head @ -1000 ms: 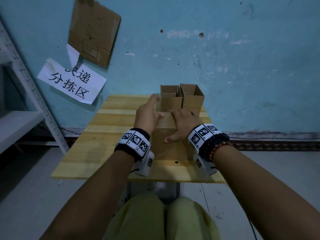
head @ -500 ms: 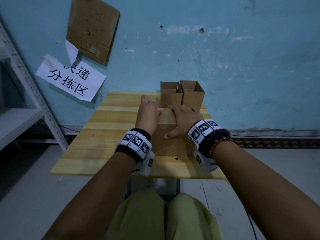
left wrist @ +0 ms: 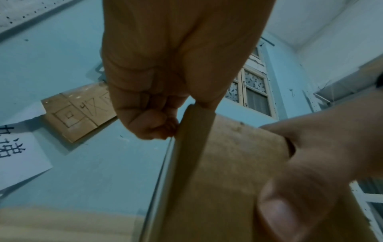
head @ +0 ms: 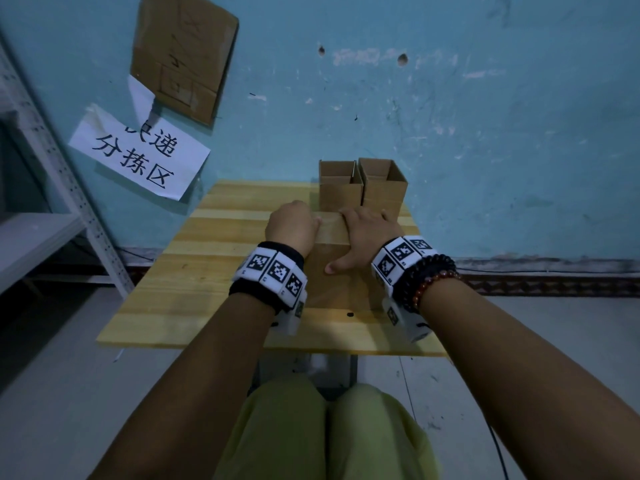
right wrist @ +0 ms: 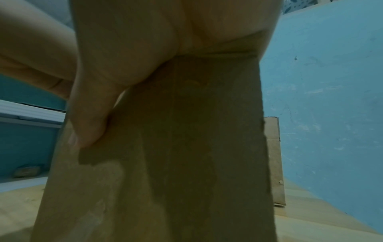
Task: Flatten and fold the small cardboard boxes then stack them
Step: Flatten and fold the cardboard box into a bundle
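Observation:
A flattened brown cardboard box (head: 341, 289) lies lengthwise on the wooden table (head: 194, 271) between my hands. My left hand (head: 294, 226) is at its far left edge, fingers curled, and pinches the folded edge (left wrist: 190, 139) between thumb and curled fingers. My right hand (head: 365, 233) lies flat on top of the box (right wrist: 186, 163), its thumb (right wrist: 89, 114) stretched toward me. Two upright open boxes (head: 340, 188) (head: 382, 188) stand side by side just beyond my hands, against the wall.
A metal shelf unit (head: 52, 202) stands left of the table. A paper sign (head: 138, 154) and a cardboard sheet (head: 183, 53) hang on the blue wall. My knees (head: 325, 427) are below the table's front edge.
My left hand's fingers, stretched forward a second ago, have curled onto the box's far left edge. The right hand slid slightly forward on the box and stays flat.

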Demonstrator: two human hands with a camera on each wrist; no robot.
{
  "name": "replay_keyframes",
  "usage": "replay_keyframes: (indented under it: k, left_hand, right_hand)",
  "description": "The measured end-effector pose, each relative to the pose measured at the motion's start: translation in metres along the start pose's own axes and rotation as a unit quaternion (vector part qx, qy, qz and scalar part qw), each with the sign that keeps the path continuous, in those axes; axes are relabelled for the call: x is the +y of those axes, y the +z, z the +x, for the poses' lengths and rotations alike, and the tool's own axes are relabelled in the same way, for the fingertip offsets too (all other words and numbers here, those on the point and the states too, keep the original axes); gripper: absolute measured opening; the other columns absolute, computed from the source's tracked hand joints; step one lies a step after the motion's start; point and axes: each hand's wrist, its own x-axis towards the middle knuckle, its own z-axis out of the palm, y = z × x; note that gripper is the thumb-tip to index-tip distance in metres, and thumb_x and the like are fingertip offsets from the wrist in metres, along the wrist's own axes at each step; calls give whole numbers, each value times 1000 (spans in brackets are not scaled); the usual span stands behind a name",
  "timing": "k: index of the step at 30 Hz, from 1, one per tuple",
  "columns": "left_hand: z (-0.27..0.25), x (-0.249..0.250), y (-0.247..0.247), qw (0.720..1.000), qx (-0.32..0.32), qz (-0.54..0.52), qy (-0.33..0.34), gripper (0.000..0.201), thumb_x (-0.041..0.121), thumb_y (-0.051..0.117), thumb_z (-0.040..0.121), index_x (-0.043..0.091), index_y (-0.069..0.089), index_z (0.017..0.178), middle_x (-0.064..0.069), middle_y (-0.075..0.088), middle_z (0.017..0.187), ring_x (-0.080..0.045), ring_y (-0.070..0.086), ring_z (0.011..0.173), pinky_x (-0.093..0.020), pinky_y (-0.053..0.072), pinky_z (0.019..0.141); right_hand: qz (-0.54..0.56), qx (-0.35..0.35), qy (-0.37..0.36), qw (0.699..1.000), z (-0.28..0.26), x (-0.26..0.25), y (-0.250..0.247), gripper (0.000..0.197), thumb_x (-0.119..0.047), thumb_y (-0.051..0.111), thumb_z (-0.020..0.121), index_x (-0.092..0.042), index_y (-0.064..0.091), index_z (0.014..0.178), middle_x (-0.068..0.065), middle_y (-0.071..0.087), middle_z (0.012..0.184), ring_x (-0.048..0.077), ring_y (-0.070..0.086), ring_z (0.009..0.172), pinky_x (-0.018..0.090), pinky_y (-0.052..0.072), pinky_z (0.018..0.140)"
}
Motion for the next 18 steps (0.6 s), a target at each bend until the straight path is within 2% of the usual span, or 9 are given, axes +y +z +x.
replay_keyframes:
  k: [5,7,11,14,15,17,18]
  left_hand:
    - [7,5,-3,997,-39,65,18,30,12,36,99,-3,59,111,-20,61,114,-34,59,105,-34,42,75]
    - [7,5,-4,995,-45,80,32,30,9,35,99,-3,59,111,-20,61,114,-34,58,104,-33,41,74]
    - [6,4,-7,994,-50,78,56,28,7,34,99,-4,57,112,-21,60,116,-35,58,106,-36,45,84]
    - [4,-1,-11,995,-48,61,65,25,4,37,98,-6,56,109,-22,61,113,-36,58,104,-37,45,83]
    - [3,-3,-13,995,-48,49,68,21,3,40,96,-6,57,105,-22,62,110,-36,59,102,-37,45,81]
    - [4,-8,-17,996,-57,10,62,12,-1,48,92,-2,58,84,-18,65,93,-35,63,91,-37,48,75]
    - [5,-12,-17,997,-60,-16,54,20,-3,50,90,3,52,72,-14,64,82,-33,65,82,-36,51,70]
  right_hand:
    - [1,6,1,1000,-2,-1,0,112,-71,67,58,-22,16,145,4,33,147,24,30,138,48,10,117]
    - [2,2,1,1000,-2,-2,0,112,-71,67,58,-22,16,145,4,33,147,24,30,137,48,10,117]
    - [2,-1,3,1000,-2,-2,-2,111,-71,67,59,-21,16,145,3,33,147,23,30,138,48,10,117]
    - [5,0,2,1000,-3,-2,-3,110,-70,67,59,-21,18,144,4,34,146,24,31,137,48,10,117]
    - [8,0,2,1000,-3,-2,-3,109,-70,68,59,-22,18,143,3,34,145,24,32,136,48,11,117]
    - [11,-2,1,1000,-3,-2,-3,109,-70,68,58,-22,19,143,3,35,144,24,32,135,49,10,117]
    - [12,-2,1,1000,-3,-2,-3,109,-70,68,58,-22,19,143,3,35,144,24,32,135,48,10,117]
